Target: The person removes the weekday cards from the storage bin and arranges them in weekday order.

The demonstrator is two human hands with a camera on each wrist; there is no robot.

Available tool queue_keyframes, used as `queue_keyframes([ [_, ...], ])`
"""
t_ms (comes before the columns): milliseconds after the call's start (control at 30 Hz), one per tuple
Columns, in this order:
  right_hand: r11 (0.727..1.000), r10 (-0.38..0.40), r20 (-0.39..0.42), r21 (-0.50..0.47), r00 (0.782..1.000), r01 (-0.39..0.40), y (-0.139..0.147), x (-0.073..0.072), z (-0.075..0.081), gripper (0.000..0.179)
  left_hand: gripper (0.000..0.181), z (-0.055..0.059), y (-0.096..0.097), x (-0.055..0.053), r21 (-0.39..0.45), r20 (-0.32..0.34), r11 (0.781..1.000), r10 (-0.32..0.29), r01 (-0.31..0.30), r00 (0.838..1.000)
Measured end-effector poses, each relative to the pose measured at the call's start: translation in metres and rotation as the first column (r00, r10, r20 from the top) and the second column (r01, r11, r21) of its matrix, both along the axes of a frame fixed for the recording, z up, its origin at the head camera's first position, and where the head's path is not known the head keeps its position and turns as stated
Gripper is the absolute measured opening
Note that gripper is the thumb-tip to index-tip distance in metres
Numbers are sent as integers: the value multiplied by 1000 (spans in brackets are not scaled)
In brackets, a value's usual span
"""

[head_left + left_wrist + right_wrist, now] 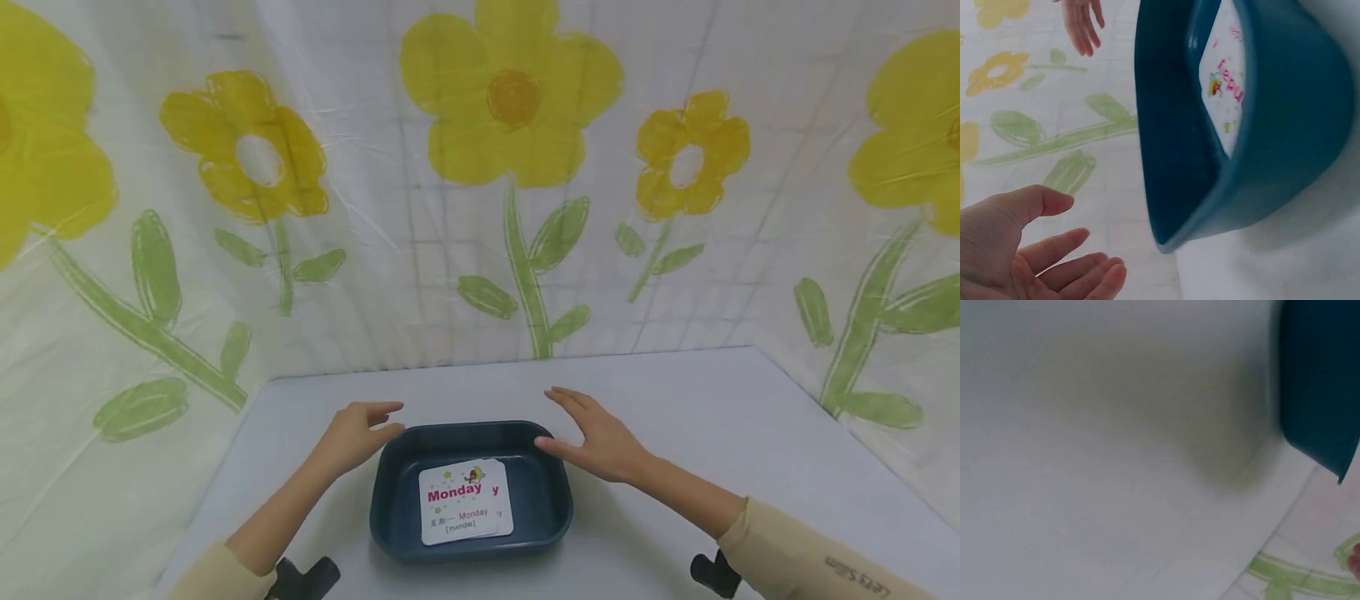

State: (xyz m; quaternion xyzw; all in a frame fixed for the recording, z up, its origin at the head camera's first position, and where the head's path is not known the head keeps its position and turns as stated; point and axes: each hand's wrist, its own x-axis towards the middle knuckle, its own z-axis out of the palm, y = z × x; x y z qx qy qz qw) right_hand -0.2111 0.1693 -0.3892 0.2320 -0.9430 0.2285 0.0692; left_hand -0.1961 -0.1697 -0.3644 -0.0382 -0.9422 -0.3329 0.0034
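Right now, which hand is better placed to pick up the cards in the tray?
Probably the right hand, narrowly. In the head view it overlaps the tray and comes closer to the cards, whose lower one sticks out on that side. The left hand barely meets the tray. Both look empty.

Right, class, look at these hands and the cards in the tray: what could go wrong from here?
The Monday card covers most of a card beneath, so a quick pick might bring up both. The cards look loose in the tray, so tilting it could make them slide. The left hand and right hand hover near opposite sides of it, neither gripping it, so a careless move might bump it.
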Motion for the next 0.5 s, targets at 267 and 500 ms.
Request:
queue_keyframes([
  [267, 992, 120, 16, 45, 993, -121, -22, 17, 1, 80, 41, -25, -12, 12, 161, 56, 984, 74, -82, 996],
  [500, 975, 213, 55, 48, 975, -216, -46, 22, -5, 82, 45, -36, -15, 21, 341, 148, 929, 98, -143, 984],
])
